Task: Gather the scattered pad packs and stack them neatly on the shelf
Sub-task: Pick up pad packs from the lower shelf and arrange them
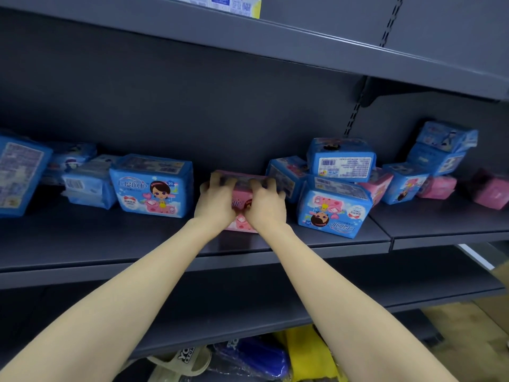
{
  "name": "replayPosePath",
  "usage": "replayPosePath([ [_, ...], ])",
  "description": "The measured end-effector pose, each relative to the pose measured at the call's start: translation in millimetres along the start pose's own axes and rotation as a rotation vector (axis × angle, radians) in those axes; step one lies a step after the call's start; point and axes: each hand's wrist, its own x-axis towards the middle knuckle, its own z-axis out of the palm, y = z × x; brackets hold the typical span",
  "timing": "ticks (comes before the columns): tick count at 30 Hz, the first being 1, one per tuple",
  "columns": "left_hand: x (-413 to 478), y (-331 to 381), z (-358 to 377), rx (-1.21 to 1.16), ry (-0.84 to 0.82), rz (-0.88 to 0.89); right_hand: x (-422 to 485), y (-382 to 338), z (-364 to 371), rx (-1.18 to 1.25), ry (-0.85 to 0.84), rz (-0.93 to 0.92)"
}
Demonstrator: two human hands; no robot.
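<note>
The pink soft-plastic pad pack (240, 199) stands on the dark grey metal shelf (137, 235), about midway along it and set back from the front lip, and we hold it from both sides. The fingers (220, 179) of our left hand (216, 201) curl over its top left edge, and those of our right hand (265, 205) hook over the top right edge, so both hands are clasping the pack with the thumbs hidden in front. Both forearms reach up and forward, converging at the wrists. Little of the pack shows between the hands: a pink face with a printed cartoon figure and a darker printed top. Just left of it stands an upright blue pad pack with a cartoon girl (153, 186), apart from our left hand. Close on the right sits an upside-down blue pack (333, 213) with another blue pack (341, 158) lying on top, barcode facing us. More blue packs lie jumbled at the far left (88, 186), and blue (443, 150) and pink packs (438, 187) are piled on the next shelf section to the right. Below, a beige slipper (181, 362) lies on a lower level.
</note>
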Motion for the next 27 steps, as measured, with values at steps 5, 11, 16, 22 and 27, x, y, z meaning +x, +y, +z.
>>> replayPosePath([
  [5, -8, -4, -3, -0.032, 0.031, 0.025, -10, -5, -5, 0.003, -0.003, -0.011],
  [11, -37, -5, -20, -0.050, 0.076, 0.028, -33, -16, -9, 0.045, 0.009, -0.033],
  [16, -74, -9, -42, -0.080, 0.099, 0.035, -69, -31, -20, 0.081, 0.034, -0.050],
  [22, -130, -24, -67, -0.048, 0.118, -0.010, -118, -60, -22, 0.103, 0.023, -0.101],
  [27, -178, -53, -86, -0.028, 0.154, -0.063, -153, -92, -10, 0.122, 0.002, -0.171],
])
